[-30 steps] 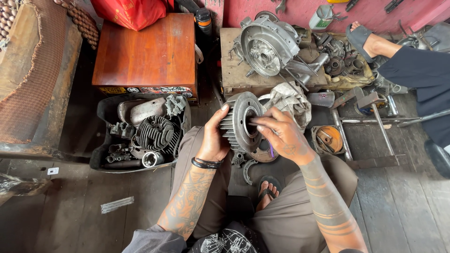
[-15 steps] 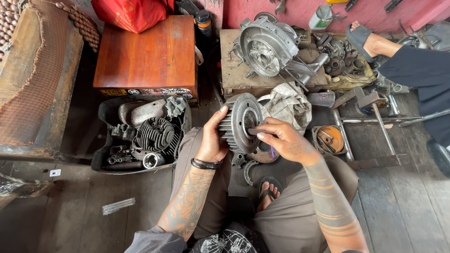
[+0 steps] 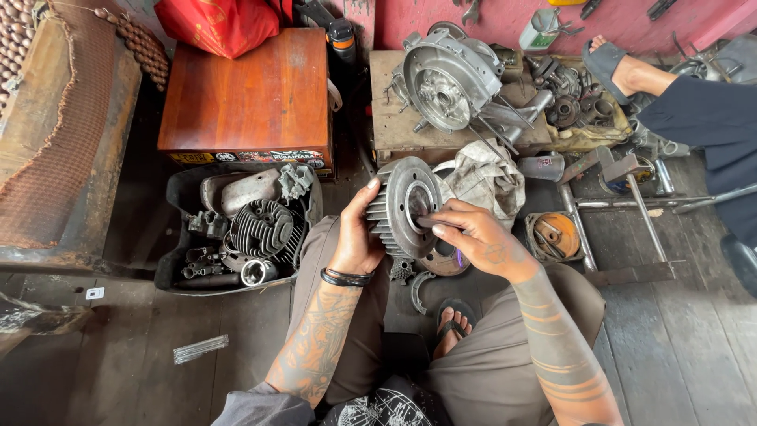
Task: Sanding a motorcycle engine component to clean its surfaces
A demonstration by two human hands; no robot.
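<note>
A grey finned engine cylinder is held upright in front of my knees. My left hand grips its finned side from the left, thumb up along the rim. My right hand rests on the cylinder's flat face, its fingers pressing a small dark piece against the bore opening. A dirty white rag lies just behind the cylinder.
A black tray of engine parts with a finned cylinder head sits at my left. Behind are a wooden box and a wooden block carrying an engine casing. Another person's leg and sandalled foot are at the right.
My right hand has shifted a little on the cylinder's face, its fingers now nearer the bore. My left hand keeps the same grip.
</note>
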